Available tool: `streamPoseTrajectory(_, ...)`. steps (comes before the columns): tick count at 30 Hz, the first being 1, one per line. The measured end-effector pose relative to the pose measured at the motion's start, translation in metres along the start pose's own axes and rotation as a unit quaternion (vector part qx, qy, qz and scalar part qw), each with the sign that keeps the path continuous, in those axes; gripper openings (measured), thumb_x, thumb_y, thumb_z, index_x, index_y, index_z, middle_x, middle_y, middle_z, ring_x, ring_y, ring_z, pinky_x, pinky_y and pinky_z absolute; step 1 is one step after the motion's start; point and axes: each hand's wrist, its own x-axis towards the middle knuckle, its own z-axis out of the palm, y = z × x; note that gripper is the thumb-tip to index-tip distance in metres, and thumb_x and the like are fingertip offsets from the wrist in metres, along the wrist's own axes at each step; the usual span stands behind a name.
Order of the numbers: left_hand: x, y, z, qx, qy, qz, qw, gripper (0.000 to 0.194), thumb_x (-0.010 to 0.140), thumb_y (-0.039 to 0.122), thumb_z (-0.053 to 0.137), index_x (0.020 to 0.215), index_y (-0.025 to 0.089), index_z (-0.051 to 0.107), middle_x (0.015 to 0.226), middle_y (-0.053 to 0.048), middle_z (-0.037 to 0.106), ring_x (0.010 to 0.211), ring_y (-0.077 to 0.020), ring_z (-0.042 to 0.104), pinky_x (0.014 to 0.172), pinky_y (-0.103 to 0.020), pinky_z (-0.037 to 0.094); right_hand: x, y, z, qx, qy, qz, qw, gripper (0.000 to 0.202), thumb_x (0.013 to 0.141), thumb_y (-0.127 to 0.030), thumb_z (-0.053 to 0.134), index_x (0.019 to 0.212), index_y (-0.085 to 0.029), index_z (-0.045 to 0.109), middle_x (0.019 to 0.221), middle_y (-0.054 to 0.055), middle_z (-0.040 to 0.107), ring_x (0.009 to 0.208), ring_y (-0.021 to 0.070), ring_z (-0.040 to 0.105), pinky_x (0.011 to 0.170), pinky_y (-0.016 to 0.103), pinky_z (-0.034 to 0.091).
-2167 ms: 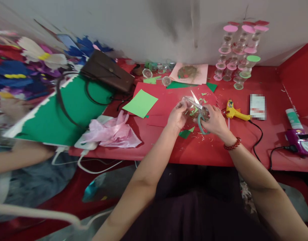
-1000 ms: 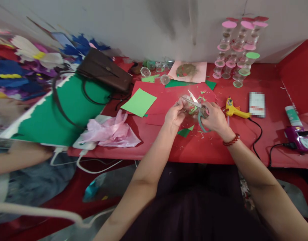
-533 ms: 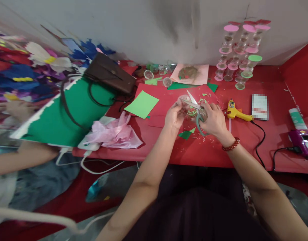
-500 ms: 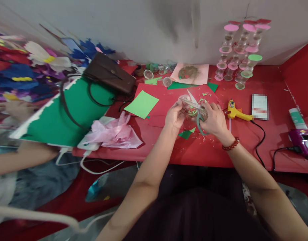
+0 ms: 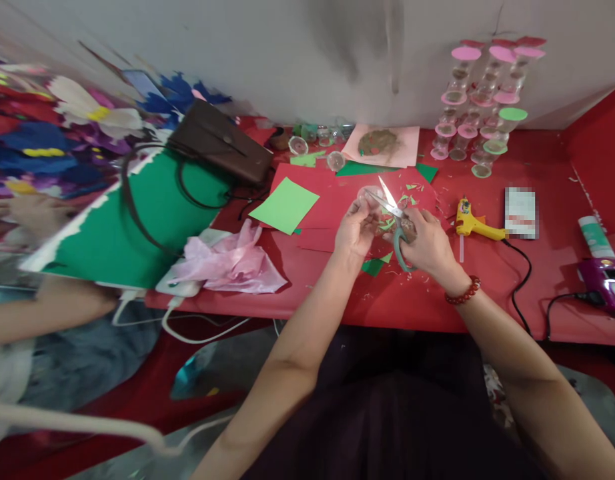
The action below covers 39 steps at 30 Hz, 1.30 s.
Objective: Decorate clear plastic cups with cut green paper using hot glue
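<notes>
My left hand (image 5: 358,227) pinches a small clear plastic piece (image 5: 371,195) over the red table. In my right hand (image 5: 426,240) are scissors (image 5: 398,230) with green handles, their blades parted beside the clear piece. Green and red paper scraps (image 5: 387,222) lie under and around both hands. Red paper sheets (image 5: 307,200) and a light green square (image 5: 284,205) are left of my left hand. A yellow glue gun (image 5: 477,223) rests to the right of my right hand.
Stacked clear cups with pink and green discs (image 5: 465,100) stand at the back right. Pink paper (image 5: 412,147) bears a brown pile. Leftward are a brown bag (image 5: 222,143), green board (image 5: 142,227), pink plastic (image 5: 232,260) and another person's arm (image 5: 57,310). A purple device (image 5: 602,283) sits far right.
The scissor blades have shifted slightly around the clear piece, and my left hand has turned a little. My right hand keeps its hold on the scissors.
</notes>
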Motion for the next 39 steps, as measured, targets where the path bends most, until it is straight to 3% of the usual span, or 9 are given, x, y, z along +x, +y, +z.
streamPoseTrajectory(7,-0.003,-0.003,0.005,-0.021,0.02,0.037,0.999,0.021,0.094,0.012,0.069,0.075,0.022,0.067,0.068,0.002,0.067,0.062,-0.0087,0.063,0.07,-0.023,0.053,-0.001,-0.006,0.0,-0.003,-0.026,0.006,1.0,0.04,0.094,-0.045,0.064,0.122,-0.017,0.068,0.102,0.016,0.071,0.085,0.0273,0.066,0.072,0.037,0.049)
streamPoseTrajectory(13,-0.004,-0.002,0.008,-0.015,0.033,0.059,0.998,0.025,0.09,0.007,0.073,0.071,0.02,0.064,0.074,0.002,0.072,0.072,-0.0087,0.069,0.076,-0.022,0.052,-0.001,-0.004,-0.002,-0.025,-0.039,0.009,0.999,0.028,0.096,-0.036,0.058,0.116,-0.02,0.07,0.092,0.01,0.072,0.068,0.0202,0.059,0.062,0.032,0.041)
streamPoseTrajectory(16,-0.004,-0.001,0.01,-0.018,0.028,0.072,0.997,0.025,0.089,0.008,0.074,0.07,0.02,0.063,0.074,0.0,0.074,0.076,-0.0103,0.071,0.077,-0.022,0.051,0.0,0.0,-0.004,-0.025,-0.032,0.013,0.999,0.026,0.096,-0.03,0.056,0.114,-0.02,0.071,0.087,0.009,0.072,0.071,0.021,0.061,0.063,0.032,0.041)
streamPoseTrajectory(23,0.0,0.002,0.003,-0.026,0.024,0.072,0.997,0.023,0.09,0.01,0.073,0.072,0.021,0.066,0.076,0.002,0.073,0.07,-0.0079,0.067,0.075,-0.022,0.049,-0.005,0.001,-0.008,-0.031,0.028,0.005,0.999,0.05,0.089,-0.051,0.068,0.127,-0.019,0.068,0.113,0.017,0.072,0.092,0.0309,0.068,0.069,0.038,0.051)
streamPoseTrajectory(31,0.004,0.002,-0.004,-0.055,0.015,0.054,0.997,0.013,0.088,0.013,0.076,0.092,0.024,0.073,0.079,0.002,0.075,0.078,-0.0114,0.071,0.079,-0.026,0.052,-0.005,0.004,-0.009,0.043,0.022,-0.004,0.999,0.034,0.089,-0.052,0.07,0.107,-0.024,0.076,0.09,0.007,0.074,0.08,0.0237,0.065,0.07,0.034,0.049)
streamPoseTrajectory(35,0.001,0.002,-0.001,-0.052,0.016,0.041,0.998,0.016,0.09,0.01,0.074,0.081,0.022,0.069,0.08,0.0,0.075,0.083,-0.0128,0.073,0.078,-0.025,0.052,-0.004,0.003,-0.009,0.049,0.004,-0.004,0.999,0.032,0.091,-0.053,0.068,0.095,-0.022,0.075,0.081,0.005,0.071,0.071,0.0192,0.059,0.065,0.031,0.043)
streamPoseTrajectory(39,-0.001,0.002,0.001,-0.034,0.029,0.045,0.998,0.018,0.09,0.009,0.073,0.078,0.022,0.069,0.083,0.0,0.075,0.087,-0.0132,0.073,0.081,-0.026,0.051,-0.004,0.001,-0.008,0.014,0.007,0.004,1.0,0.031,0.094,-0.052,0.065,0.095,-0.022,0.075,0.078,0.005,0.069,0.066,0.0175,0.055,0.062,0.03,0.038)
